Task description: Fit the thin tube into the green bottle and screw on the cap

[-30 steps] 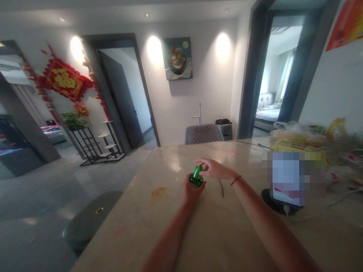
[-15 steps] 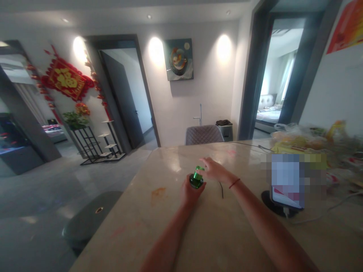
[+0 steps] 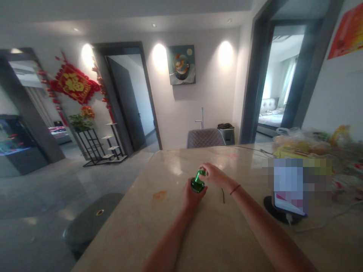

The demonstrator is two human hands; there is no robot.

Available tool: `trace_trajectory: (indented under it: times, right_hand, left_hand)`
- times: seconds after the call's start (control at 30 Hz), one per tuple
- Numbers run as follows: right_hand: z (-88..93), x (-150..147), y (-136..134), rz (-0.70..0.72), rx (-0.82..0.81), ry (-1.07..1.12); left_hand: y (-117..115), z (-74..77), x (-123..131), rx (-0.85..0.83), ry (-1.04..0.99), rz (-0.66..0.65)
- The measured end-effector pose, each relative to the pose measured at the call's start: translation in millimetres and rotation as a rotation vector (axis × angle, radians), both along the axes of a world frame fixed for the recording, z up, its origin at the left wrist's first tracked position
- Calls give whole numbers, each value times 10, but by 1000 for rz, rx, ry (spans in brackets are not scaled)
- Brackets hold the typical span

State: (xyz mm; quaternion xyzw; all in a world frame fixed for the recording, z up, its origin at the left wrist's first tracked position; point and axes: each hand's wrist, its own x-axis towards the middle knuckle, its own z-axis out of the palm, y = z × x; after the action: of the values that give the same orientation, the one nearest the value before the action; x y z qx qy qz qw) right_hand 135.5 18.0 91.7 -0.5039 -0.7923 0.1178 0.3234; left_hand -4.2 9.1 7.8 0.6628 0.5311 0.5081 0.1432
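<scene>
A small green glass bottle (image 3: 197, 185) with a round, dark body and a narrower bright green neck stands over the table, tilted slightly to the right. My left hand (image 3: 192, 196) is wrapped round its lower body. Curled over the top of the neck are the fingers of my right hand (image 3: 212, 173), which hide the mouth of the bottle. On the tabletop beside my right wrist lies a short, thin dark strip (image 3: 223, 195).
The beige stone table (image 3: 136, 223) has an orange stain left of my hands. A phone (image 3: 288, 189) with a cable stands on a round black base at right, before a pile of plastic bags (image 3: 303, 139). Beyond are a quilted chair (image 3: 206, 138) and, left, a green stool (image 3: 90, 219).
My right hand's fingers, partly stretched out before, have closed over the neck's top. The neck leans more to the right. My view has tilted up slightly.
</scene>
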Motion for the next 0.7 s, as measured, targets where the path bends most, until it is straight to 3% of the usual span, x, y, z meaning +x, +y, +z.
trace_trajectory:
  times: [0.1, 0.27, 0.47, 0.7]
  right_hand:
    - [7, -4, -20, 35, 9, 4]
    - [-2, -22, -27, -60, 5, -55]
    - [24, 26, -30, 95, -27, -6]
    - [43, 104, -13, 96, -101, -28]
  left_hand:
    - [5, -11, -1, -5, -2, -5]
    - [7, -12, 0, -25, 13, -19]
    - [-4, -8, 12, -18, 42, -5]
    - [-36, -9, 34, -8, 66, -8]
